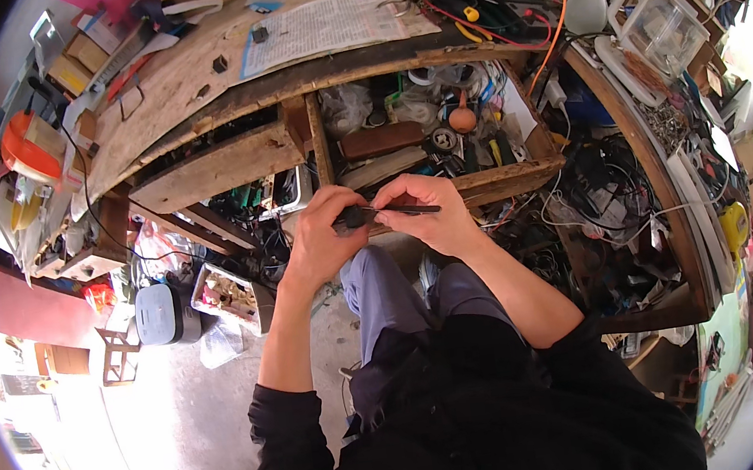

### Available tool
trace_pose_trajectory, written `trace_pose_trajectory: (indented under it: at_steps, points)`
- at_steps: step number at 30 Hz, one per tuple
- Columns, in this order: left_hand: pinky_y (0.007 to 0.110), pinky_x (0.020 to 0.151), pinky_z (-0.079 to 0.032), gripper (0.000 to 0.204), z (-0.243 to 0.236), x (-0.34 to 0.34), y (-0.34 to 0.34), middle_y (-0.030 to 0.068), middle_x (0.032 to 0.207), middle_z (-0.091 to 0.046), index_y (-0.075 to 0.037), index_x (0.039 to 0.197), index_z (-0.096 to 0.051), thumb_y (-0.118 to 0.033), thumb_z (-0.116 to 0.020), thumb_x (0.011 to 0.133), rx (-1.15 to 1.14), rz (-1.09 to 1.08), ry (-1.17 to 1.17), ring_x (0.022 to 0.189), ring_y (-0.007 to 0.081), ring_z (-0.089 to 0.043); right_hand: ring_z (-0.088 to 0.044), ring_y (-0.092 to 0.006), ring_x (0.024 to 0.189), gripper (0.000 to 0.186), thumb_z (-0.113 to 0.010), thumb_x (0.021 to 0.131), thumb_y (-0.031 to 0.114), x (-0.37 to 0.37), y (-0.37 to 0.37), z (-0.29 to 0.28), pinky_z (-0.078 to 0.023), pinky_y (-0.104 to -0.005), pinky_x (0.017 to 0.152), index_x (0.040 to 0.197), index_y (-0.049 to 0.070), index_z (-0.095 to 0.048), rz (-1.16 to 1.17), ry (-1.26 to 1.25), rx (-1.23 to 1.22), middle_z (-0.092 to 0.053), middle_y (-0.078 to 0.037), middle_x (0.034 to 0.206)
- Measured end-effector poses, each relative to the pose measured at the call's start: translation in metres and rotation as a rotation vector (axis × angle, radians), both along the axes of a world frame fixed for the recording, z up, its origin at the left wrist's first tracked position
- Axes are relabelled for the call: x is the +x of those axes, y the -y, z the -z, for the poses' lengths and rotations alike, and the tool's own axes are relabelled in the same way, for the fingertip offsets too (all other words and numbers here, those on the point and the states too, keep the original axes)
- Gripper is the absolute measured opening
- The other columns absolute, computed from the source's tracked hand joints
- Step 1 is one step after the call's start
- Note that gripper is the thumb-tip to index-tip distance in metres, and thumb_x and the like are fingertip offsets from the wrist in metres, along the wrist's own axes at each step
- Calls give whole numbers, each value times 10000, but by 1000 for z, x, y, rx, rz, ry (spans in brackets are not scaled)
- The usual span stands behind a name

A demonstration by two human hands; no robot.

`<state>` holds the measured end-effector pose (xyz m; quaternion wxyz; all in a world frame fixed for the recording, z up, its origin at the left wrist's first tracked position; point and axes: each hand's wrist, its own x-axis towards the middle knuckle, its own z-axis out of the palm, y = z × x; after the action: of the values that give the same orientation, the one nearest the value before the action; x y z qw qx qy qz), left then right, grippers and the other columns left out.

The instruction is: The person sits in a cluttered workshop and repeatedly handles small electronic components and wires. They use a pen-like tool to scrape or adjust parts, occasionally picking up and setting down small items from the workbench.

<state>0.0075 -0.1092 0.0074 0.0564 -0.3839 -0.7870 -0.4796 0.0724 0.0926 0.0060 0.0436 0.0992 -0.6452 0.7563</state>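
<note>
Close together above my lap, both hands work in front of the pulled-out drawer. My left hand is closed around a small dark part, whose kind I cannot make out. In the fingers of my right hand is a slim dark pen-like tool, held nearly level. Its thin end points left and reaches the dark part, though the fingers partly cover where they meet. Just beyond my hands, the open drawer holds a brown case, a round orange-brown bulb and several small tools.
Behind the drawer stands a worn wooden bench with a printed sheet on it. Wires and tools crowd its right side. Tangled cables fill a compartment to my right. A dark bin stands on the floor at left.
</note>
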Motion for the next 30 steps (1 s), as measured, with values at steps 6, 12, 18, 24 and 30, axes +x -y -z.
trace_pose_trajectory:
  at_steps: [6,12,18,24,30]
  points:
    - [341,861,-523,348,1,-3,-1,130,1047,-660,29,1017,-669,7,-769,685,4,13,-9,957,295,-664,-648,-60,849,141,-732,891,-10,0,1,-4,-513,-216,756,1023,-2,-682,12,32,94,-697,-11,914]
    - [336,858,-524,352,5,-7,2,135,1052,-675,31,1008,-678,12,-791,675,45,48,12,956,279,-670,-643,-66,844,136,-739,880,-4,-4,1,-1,-521,-228,770,1002,-8,-680,25,-24,172,-699,-20,914]
    - [355,918,-521,361,7,-12,4,146,1046,-686,40,1000,-682,25,-804,660,61,76,15,970,280,-676,-640,-65,848,132,-744,876,3,-4,6,7,-522,-230,771,996,-8,-689,52,-23,133,-702,-25,918]
    - [401,1036,-493,366,9,-13,3,149,1043,-684,41,995,-682,43,-795,647,73,87,21,990,288,-675,-649,-75,847,126,-752,860,-3,-4,8,1,-523,-238,759,974,-15,-700,117,-206,310,-715,-43,917]
    - [403,955,-527,341,5,-10,1,151,1008,-699,16,993,-689,45,-778,665,77,68,26,1075,350,-678,-696,-136,836,147,-768,821,-2,-5,10,1,-542,-266,745,956,-4,-712,132,-149,273,-730,-81,908]
